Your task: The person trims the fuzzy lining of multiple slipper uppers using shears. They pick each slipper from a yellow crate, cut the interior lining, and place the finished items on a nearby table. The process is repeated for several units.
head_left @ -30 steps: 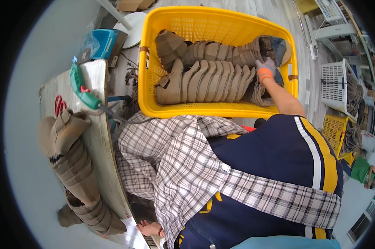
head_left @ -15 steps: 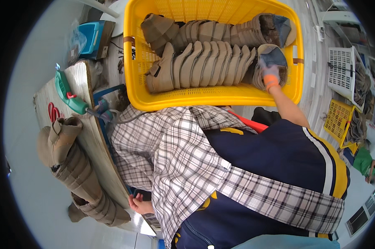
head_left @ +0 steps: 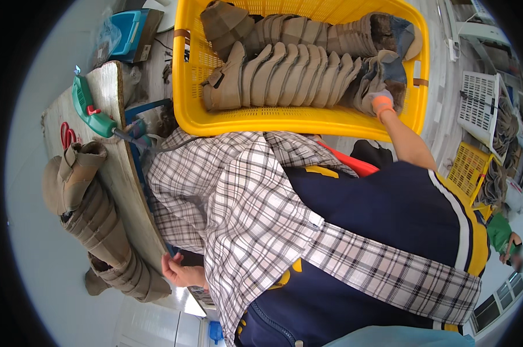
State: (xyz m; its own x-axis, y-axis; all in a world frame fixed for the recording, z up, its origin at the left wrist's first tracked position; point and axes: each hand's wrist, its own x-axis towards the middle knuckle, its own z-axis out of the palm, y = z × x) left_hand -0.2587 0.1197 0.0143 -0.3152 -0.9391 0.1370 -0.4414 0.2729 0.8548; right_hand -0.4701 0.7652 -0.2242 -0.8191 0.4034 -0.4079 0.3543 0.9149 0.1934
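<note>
My right hand (head_left: 381,102), in a pale glove with an orange cuff, reaches into a yellow plastic basket (head_left: 244,128). Its fingers are closed on the near side of a tan boot upper (head_left: 368,85), at the right end of the nearer row. That row of nested tan boot uppers (head_left: 287,78) lies sideways in the basket. Behind it runs a second row (head_left: 299,34), with fleecy lining showing at its right end. My left hand (head_left: 180,272), bare, hangs beside the bench edge at lower left, fingers loosely bent and apart, with nothing visible in it.
On the wooden bench (head_left: 135,228) at left lie more tan boot uppers (head_left: 99,222), red-handled scissors (head_left: 68,136) and a green hand tool with a red trigger (head_left: 91,107). A blue bin (head_left: 125,34) stands beyond. White (head_left: 478,101) and yellow crates (head_left: 465,168) line the right, near another person (head_left: 501,234).
My right hand has shifted from the boot upper's mouth to its near side, and that upper now looks more tilted. My left hand's fingers have spread slightly. The whole view has shifted a little.
</note>
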